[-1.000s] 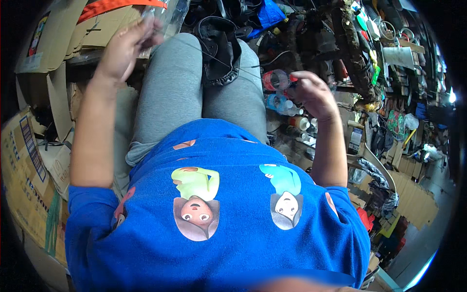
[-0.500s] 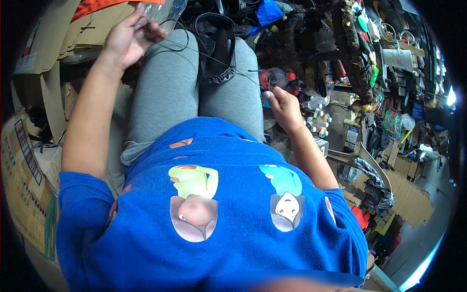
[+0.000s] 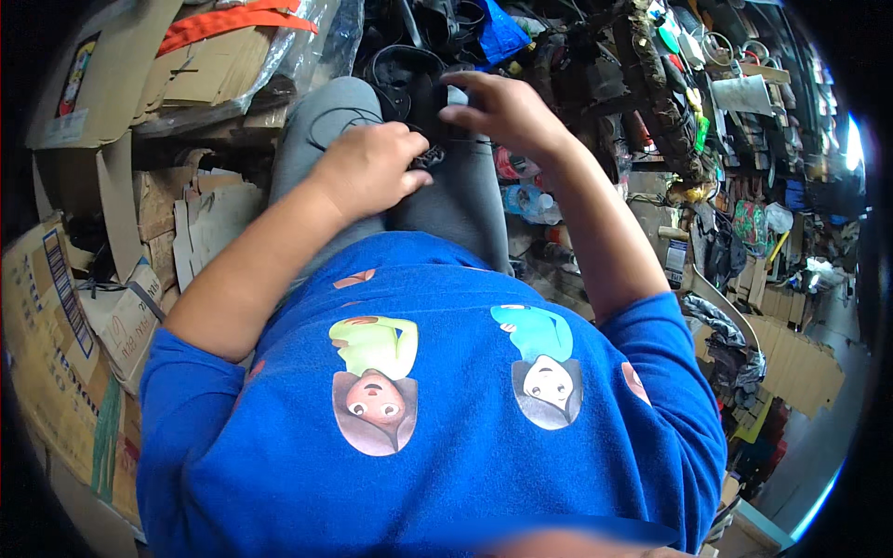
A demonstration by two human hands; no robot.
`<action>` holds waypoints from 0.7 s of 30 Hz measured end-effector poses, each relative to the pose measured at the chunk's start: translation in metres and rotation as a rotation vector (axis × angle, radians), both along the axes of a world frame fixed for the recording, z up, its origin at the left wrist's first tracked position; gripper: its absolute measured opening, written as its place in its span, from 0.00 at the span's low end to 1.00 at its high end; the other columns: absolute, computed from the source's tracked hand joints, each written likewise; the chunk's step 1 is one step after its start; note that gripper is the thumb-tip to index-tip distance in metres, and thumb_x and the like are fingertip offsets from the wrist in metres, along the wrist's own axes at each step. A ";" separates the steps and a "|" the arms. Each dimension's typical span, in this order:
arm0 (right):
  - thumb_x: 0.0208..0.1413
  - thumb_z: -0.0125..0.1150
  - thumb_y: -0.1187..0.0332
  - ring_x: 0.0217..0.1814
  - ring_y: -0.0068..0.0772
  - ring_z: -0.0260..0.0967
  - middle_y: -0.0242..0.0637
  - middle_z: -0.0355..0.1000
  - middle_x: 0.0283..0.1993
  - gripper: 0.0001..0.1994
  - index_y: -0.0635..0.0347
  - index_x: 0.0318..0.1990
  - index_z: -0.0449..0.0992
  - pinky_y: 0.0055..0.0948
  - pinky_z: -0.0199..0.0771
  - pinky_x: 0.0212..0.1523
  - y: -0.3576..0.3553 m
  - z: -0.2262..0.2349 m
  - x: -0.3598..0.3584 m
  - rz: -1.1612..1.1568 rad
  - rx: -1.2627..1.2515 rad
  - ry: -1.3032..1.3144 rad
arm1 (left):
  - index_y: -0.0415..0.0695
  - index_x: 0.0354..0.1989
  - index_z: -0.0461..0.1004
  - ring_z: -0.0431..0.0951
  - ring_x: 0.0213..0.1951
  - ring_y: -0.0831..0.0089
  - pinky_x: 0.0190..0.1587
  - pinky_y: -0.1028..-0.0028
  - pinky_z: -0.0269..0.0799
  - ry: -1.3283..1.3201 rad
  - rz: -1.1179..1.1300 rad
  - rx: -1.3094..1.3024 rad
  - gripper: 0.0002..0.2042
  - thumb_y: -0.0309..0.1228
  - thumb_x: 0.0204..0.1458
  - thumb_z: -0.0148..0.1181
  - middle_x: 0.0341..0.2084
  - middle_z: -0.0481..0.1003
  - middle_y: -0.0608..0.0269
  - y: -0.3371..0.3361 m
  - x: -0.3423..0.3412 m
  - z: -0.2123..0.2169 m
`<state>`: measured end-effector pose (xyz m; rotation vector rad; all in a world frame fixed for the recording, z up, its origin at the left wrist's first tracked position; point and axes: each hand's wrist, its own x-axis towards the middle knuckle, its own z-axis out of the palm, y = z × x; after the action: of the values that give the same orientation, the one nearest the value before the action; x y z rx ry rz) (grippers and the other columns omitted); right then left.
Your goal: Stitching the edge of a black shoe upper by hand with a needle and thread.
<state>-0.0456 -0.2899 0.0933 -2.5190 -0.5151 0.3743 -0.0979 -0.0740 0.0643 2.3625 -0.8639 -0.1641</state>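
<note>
A black, soft-looking piece with a round opening (image 3: 407, 79) lies across a seated worker's lap, its long axis running away from the body, between and just beyond the two hands. The near end meets the fingertips of the left hand (image 3: 367, 167), whose grip is half curled; whether it pinches the piece or a cord cannot be told. The right hand (image 3: 512, 116) hangs at the piece's right edge, its grip parted, thumb and forefinger well spaced with nothing visible between them. Of the two, the left looks nearer the close end, the right nearer the far opening. A thin dark cord (image 3: 337, 110) loops over the thigh just beyond the left grip. Gray trousers (image 3: 470, 200) serve as the work surface. Left of the left grip stand cardboard cartons (image 3: 56, 325), with an orange strip (image 3: 233, 23) over folded card farther off. Below and right of the right grip lies a blue-tinted bottle (image 3: 530, 200); a blue sheet (image 3: 502, 35) sits beyond it, and a cluttered room spreads farther right.
</note>
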 end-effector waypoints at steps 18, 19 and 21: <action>0.43 0.64 0.45 0.41 0.49 0.74 0.48 0.75 0.33 0.25 0.61 0.36 0.79 0.41 0.71 0.43 0.023 -0.013 -0.012 0.080 -0.272 0.203 | 0.47 0.37 0.78 0.76 0.42 0.58 0.46 0.63 0.72 -0.166 0.044 0.002 0.11 0.37 0.47 0.61 0.38 0.75 0.57 0.031 0.076 -0.007; 0.45 0.63 0.47 0.40 0.48 0.74 0.47 0.76 0.32 0.23 0.59 0.35 0.79 0.42 0.71 0.43 0.026 -0.007 -0.021 0.018 -0.310 0.205 | 0.48 0.38 0.79 0.76 0.42 0.58 0.47 0.63 0.72 -0.108 -0.116 0.077 0.12 0.37 0.46 0.61 0.37 0.75 0.58 0.021 0.075 -0.003; 0.46 0.62 0.48 0.40 0.45 0.75 0.45 0.76 0.32 0.21 0.58 0.34 0.80 0.42 0.71 0.42 0.025 0.000 -0.041 -0.033 -0.330 0.029 | 0.48 0.37 0.77 0.76 0.43 0.60 0.45 0.63 0.72 -0.094 -0.083 0.246 0.15 0.39 0.41 0.67 0.37 0.75 0.59 0.012 0.062 -0.005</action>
<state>-0.0867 -0.2645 0.0930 -2.8293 -0.4286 0.5184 -0.0358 -0.0621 0.0589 2.5802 -1.0395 -0.2041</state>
